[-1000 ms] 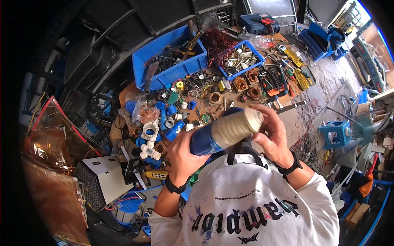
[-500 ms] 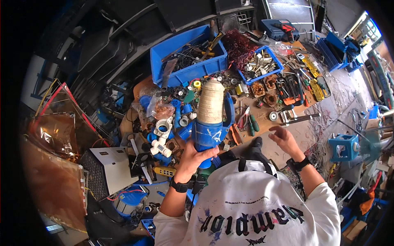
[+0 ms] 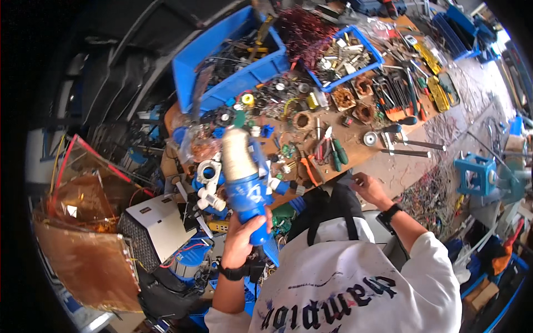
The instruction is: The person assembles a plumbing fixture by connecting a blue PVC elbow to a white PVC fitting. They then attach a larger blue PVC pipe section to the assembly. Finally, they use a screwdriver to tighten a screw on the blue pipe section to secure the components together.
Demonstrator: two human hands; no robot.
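My left hand (image 3: 244, 236) is wrapped round the lower end of a blue plastic housing with a cream tapered cylinder (image 3: 237, 155) rising from its top. It is held tilted to the left above the cluttered bench, and a blue handle-like part runs along its right side. Beside my dark trousers, near the bench's front edge, my right hand (image 3: 371, 188) hangs with loosely bent fingers and nothing visible in it. White pipe fittings (image 3: 211, 200) lie just left of the housing. Green-handled screwdrivers (image 3: 338, 154) and orange-handled pliers (image 3: 311, 169) rest to its right.
A big blue bin (image 3: 244, 89) of tools and cables stands at the back. A blue tray (image 3: 347, 58) of metal parts sits to its right, near hex keys (image 3: 391, 94). At left are a white box (image 3: 158, 227) and brown sheets (image 3: 89, 266); a blue stool (image 3: 474, 175) stands right.
My left hand has carried the blue housing left and tilted its cream end leftward. My right hand has come lower and closer to my lap. The view has shifted too.
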